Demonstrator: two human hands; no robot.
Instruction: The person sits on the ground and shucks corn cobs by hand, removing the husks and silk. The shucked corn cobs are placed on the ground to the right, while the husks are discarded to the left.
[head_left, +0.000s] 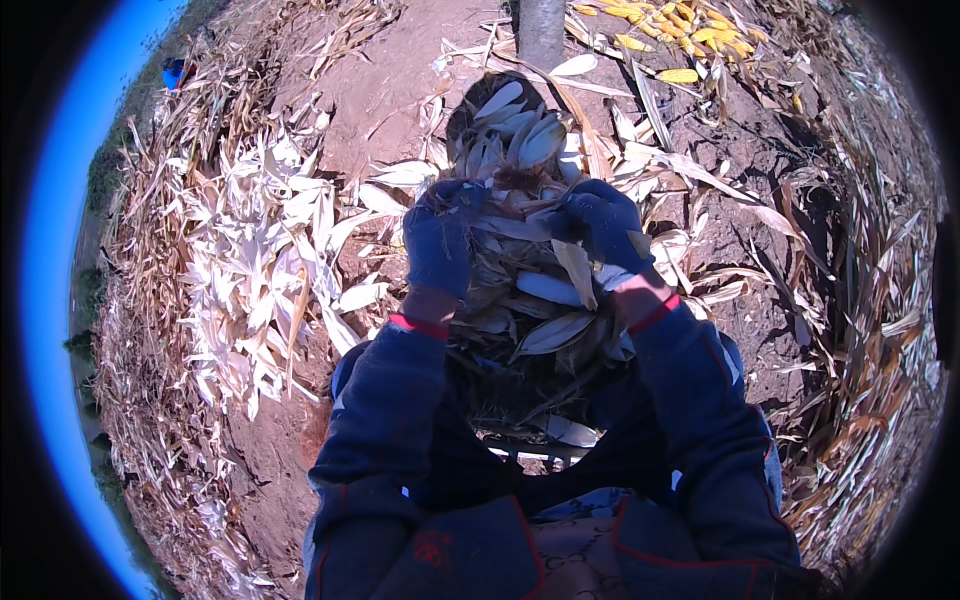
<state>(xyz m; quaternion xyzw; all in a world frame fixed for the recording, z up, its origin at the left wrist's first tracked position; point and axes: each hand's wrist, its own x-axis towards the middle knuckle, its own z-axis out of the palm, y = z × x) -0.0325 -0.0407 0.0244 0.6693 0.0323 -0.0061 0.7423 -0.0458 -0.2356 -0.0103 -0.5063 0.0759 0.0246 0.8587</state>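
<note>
My left hand (442, 236), in a dark blue work glove, has its fingers bent around thin corn silk or husk strands. Level with it on the right, my right hand (606, 225), gloved alike, pinches pale dry husk. Between the two lie reddish-brown corn silk (517, 180) and husk leaves; whether an ear is inside cannot be told. Loose corn husks (555, 334) cover the shaded ground below my hands, between my legs, and more husks (517, 131) lie just beyond my fingertips.
A large heap of pale husks (247, 255) lies to the left. Husked yellow corn ears (675, 26) are piled at the top right, beside a grey post or trunk (541, 34). Dry corn stalks (870, 300) line the right side. Something blue (173, 73) shows far off at the upper left.
</note>
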